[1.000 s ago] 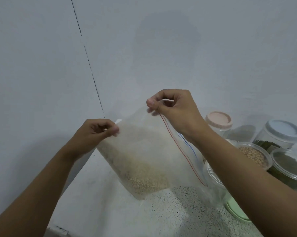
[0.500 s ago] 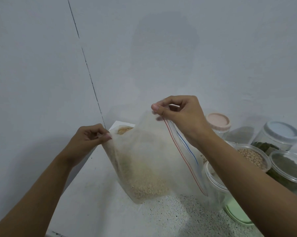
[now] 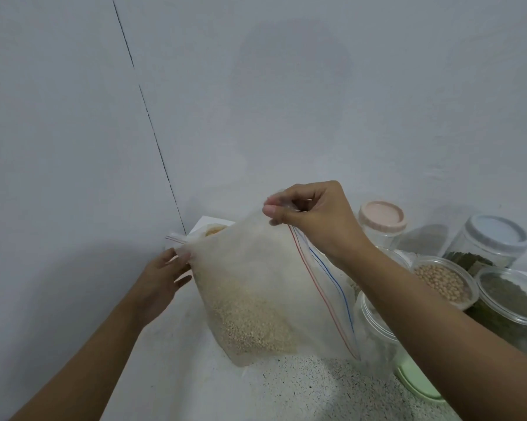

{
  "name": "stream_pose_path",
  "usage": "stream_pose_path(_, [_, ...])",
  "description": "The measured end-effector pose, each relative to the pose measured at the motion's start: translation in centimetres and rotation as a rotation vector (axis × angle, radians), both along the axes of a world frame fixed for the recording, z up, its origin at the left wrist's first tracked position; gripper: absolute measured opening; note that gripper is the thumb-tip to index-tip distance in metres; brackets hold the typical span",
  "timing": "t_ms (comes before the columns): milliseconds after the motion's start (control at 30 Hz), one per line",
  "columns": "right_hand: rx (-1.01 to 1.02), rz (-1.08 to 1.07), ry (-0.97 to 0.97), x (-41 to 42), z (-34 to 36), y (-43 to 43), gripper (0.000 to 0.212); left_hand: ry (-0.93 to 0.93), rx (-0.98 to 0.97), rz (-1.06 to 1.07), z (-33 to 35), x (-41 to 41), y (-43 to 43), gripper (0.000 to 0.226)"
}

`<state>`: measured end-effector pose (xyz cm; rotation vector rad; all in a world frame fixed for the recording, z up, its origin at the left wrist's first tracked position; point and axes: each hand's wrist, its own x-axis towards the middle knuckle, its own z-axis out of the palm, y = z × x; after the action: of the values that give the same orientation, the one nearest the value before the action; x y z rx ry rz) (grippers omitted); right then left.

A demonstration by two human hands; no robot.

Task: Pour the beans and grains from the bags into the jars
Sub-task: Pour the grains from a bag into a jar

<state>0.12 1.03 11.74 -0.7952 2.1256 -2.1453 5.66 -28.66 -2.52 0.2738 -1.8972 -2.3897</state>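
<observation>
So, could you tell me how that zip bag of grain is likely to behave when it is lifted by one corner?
Probably floppy: the zip bag hangs slack from the right hand pinching its top corner. Likely bottom-heavy, since the grain lies pooled in the lowest corner. Tipped, the loose grain would probably slide towards the mouth.

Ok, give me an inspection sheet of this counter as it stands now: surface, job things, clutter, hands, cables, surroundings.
Surface: white speckled counter.
Job's things: zip bag of pale grain, held tilted above the counter; clear jar beside it, partly hidden by the forearm; open bean jar; open jar of dark green contents; pink-lidded jar; grey-lidded jar.
Clutter: green lid lying on the counter.
Hands: right hand pinches the bag's top corner; left hand touches its left edge, fingers fairly straight.
Cables: nothing seen.
Surroundings: grey walls meeting at a dark seam.
</observation>
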Motion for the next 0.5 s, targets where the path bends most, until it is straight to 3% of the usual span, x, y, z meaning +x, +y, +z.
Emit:
stream_pose_path(33, [-0.013, -0.002, -0.016, 0.0, 0.0, 0.0, 0.011, -0.013, 0.066, -0.003, -0.3, 0.0, 0.0, 0.043])
stream_pose_path(133, [-0.029, 0.005, -0.031, 0.0, 0.0, -0.1, 0.011, -0.033, 0.149, 0.051, -0.2, 0.1, 0.6, 0.013])
stream_pose_path(333, [-0.012, -0.002, -0.005, 0.2, 0.1, 0.1, 0.010, 0.007, 0.210, 0.179, 0.8, -0.6, 2.3, 0.035])
stream_pose_path(500, [-0.018, -0.018, 0.022, 0.6, 0.7, 1.1, 0.010, 0.062, 0.220, 0.183, 2.1, -0.6, 3.7, 0.030])
